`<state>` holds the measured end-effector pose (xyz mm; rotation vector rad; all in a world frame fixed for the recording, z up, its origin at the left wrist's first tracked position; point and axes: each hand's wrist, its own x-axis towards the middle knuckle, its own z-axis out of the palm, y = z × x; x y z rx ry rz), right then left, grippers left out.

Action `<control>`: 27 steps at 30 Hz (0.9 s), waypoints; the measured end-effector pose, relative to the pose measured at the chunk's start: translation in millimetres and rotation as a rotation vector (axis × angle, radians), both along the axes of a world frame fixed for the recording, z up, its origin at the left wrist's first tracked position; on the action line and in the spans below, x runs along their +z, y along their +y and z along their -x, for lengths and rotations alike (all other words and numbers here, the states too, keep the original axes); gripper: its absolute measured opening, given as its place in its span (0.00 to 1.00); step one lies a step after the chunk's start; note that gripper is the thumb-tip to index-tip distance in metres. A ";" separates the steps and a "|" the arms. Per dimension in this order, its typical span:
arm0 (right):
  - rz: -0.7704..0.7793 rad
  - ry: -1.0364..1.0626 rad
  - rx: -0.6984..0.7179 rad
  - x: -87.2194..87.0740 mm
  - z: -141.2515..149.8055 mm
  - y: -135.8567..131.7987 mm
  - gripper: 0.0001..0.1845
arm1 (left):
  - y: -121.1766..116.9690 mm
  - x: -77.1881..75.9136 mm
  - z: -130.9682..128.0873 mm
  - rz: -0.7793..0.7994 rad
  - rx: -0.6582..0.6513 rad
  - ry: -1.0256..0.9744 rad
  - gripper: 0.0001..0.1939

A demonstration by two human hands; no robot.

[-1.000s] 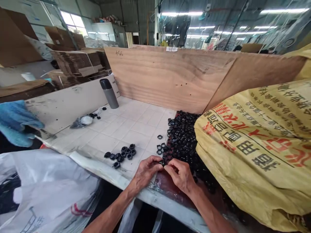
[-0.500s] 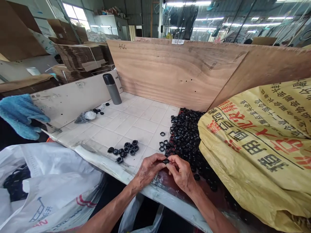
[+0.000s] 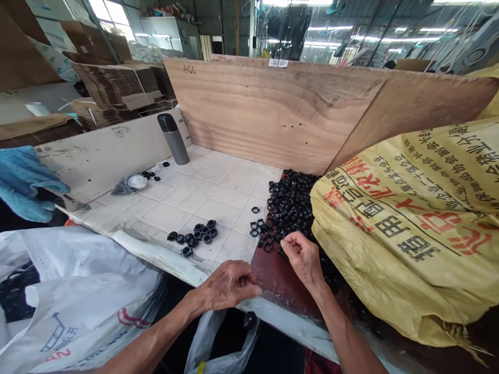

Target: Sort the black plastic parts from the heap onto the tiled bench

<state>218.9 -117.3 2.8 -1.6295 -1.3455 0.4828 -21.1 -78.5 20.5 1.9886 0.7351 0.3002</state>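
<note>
Head view shows the two hands apart now, where a moment ago they met over a small black plastic piece. The left hand [image 3: 232, 284] is at the table's pale front edge [image 3: 268, 310], fingers curled in and thumb reaching forward; whether it grips anything cannot be told. Below it, a small dark rounded piece [image 3: 250, 320] shows against the translucent plastic bag [image 3: 234, 345] (perhaps the one just handled, perhaps dropping). The right hand [image 3: 306, 257] has moved to the near side of the heaped black plastic rings [image 3: 292, 202], thumb and forefinger pressed together, with nothing clearly visible between them. That parting suggests the two-handed handling of one piece is over.
</note>
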 end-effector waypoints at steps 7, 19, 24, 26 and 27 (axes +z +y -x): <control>-0.040 -0.366 0.234 -13.5 10.9 2.5 0.13 | 30.4 -37.0 -46.7 -0.374 0.305 -0.094 0.13; -0.020 -0.492 0.305 -18.5 17.8 2.9 0.08 | 36.8 -45.1 -40.0 -0.266 0.324 -0.075 0.11; -0.063 -0.313 0.249 -6.2 3.8 3.2 0.05 | 37.8 -38.9 -35.5 -0.184 0.336 -0.069 0.07; -0.041 -0.262 0.141 1.3 -9.2 1.8 0.06 | 38.2 -37.6 -35.1 -0.194 0.343 -0.092 0.08; -0.011 -0.250 0.122 5.0 -15.4 0.6 0.06 | 38.4 -37.6 -35.2 -0.212 0.347 -0.109 0.08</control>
